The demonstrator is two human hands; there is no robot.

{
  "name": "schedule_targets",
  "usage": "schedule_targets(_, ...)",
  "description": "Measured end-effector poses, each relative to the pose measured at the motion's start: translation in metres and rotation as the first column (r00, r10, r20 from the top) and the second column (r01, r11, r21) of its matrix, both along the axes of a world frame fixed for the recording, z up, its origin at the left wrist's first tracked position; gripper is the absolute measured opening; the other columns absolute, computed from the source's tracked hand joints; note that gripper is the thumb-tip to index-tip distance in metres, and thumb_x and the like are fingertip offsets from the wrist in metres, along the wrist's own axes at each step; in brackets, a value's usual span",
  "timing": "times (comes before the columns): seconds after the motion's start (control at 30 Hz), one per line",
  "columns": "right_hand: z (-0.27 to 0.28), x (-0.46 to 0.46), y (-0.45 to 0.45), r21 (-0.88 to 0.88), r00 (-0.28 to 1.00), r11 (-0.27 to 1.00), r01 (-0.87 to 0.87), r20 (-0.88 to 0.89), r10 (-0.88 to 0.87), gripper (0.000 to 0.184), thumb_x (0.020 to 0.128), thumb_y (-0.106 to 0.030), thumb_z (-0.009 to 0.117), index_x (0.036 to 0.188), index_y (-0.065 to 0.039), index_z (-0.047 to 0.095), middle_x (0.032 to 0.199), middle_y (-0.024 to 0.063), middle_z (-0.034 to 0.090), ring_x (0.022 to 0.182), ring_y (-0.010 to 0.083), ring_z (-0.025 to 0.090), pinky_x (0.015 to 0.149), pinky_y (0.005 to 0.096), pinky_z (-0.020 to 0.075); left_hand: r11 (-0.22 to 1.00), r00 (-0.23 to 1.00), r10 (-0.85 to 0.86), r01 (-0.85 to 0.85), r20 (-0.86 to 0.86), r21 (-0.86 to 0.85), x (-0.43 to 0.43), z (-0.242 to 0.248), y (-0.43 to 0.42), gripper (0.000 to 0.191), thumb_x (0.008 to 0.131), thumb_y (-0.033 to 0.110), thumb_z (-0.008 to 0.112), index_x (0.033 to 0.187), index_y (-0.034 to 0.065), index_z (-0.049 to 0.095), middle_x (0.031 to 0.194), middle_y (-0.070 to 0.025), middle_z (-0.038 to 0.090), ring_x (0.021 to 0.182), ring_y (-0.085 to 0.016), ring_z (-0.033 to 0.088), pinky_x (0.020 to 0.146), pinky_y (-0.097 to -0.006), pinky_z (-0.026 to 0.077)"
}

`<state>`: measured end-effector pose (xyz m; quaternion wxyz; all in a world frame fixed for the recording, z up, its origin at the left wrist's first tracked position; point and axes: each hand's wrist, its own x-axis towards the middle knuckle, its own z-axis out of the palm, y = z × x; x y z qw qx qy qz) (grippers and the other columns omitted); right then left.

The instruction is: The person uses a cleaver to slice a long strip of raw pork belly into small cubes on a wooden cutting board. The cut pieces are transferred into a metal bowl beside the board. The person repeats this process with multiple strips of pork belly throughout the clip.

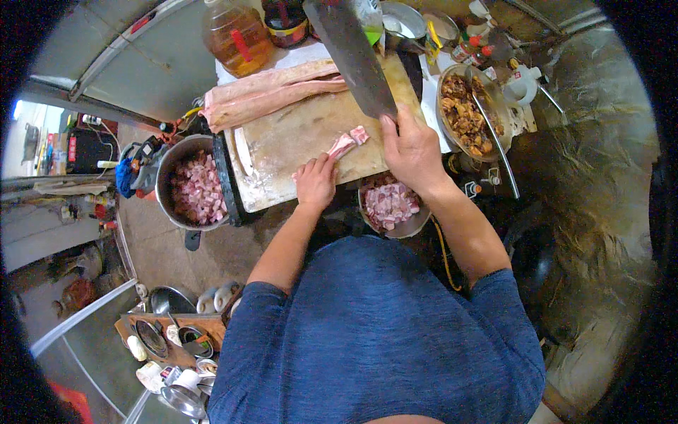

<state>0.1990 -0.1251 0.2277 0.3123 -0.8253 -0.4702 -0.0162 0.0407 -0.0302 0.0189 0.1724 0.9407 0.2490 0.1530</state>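
Observation:
My right hand (416,156) grips a broad cleaver (352,55), its dark blade raised over the right part of the cutting board (296,140). With my left hand (316,183) I hold a narrow strip of raw meat (342,146) flat on the board near its front edge. One small cut piece (359,134) lies at the strip's far end, close to the cleaver hand. Long slabs of pale raw meat with skin (270,93) rest across the back of the board, their right end hidden behind the blade.
A pot of cut raw meat (196,185) stands left of the board, and a bowl of meat pieces (392,204) sits below its front edge. To the right is a basin of browned food (466,114) with a metal ladle (495,143). A large jar of amber liquid (238,37) stands behind.

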Motion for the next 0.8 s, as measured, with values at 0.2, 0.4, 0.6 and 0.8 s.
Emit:
schedule_targets(0.2, -0.148, -0.015, 0.008, -0.492, 0.995, 0.866, -0.089, -0.007, 0.099, 0.019, 0.085, -0.009, 0.053, 0.103, -0.002, 0.054, 0.082, 0.0219, 0.066, 0.077, 0.0406, 0.066, 0.067, 0.0487, 0.0532, 1.000, 1.000, 0.003, -0.003, 0.010, -0.008, 0.002, 0.001, 0.000, 0.029, 0.087, 0.025, 0.060, 0.113, 0.0122, 0.061, 0.118, -0.0044, 0.059, 0.104, -0.026, 0.057, 0.089, -0.0425, 0.043)
schedule_targets(0.4, -0.127, 0.000, -0.029, -0.792, 0.988, 0.591, -0.152, -0.144, 0.060, 0.027, 0.082, -0.013, 0.059, 0.105, -0.001, 0.054, 0.089, 0.0215, 0.069, 0.085, 0.0394, 0.068, 0.073, 0.0508, 0.0540, 0.993, 0.995, 0.100, -0.101, -0.020, -0.065, 0.008, 0.005, -0.001, 0.029, 0.088, 0.026, 0.059, 0.114, 0.0119, 0.059, 0.115, -0.0059, 0.060, 0.102, -0.027, 0.058, 0.088, -0.0434, 0.042)
schedule_targets(0.6, -0.121, 0.019, -0.069, -0.682, 0.989, 0.718, -0.138, -0.134, 0.062, 0.022, 0.088, -0.020, 0.058, 0.099, -0.002, 0.054, 0.083, 0.0231, 0.066, 0.080, 0.0420, 0.065, 0.072, 0.0529, 0.0509, 0.984, 0.988, 0.150, -0.153, -0.040, -0.089, 0.006, 0.018, 0.010, 0.030, 0.088, 0.027, 0.059, 0.114, 0.0128, 0.057, 0.112, -0.0070, 0.061, 0.104, -0.028, 0.057, 0.090, -0.0453, 0.040)
schedule_targets(0.8, -0.025, -0.011, 0.012, -0.086, 0.990, 0.994, -0.071, -0.132, 0.059, 0.016, 0.089, -0.015, 0.057, 0.096, -0.001, 0.056, 0.077, 0.0233, 0.063, 0.074, 0.0428, 0.063, 0.065, 0.0503, 0.0498, 0.967, 0.974, 0.226, -0.223, 0.013, -0.127, -0.026, 0.001, 0.012, 0.028, 0.084, 0.024, 0.066, 0.109, 0.0126, 0.060, 0.107, -0.0086, 0.062, 0.102, -0.030, 0.057, 0.089, -0.0444, 0.041)
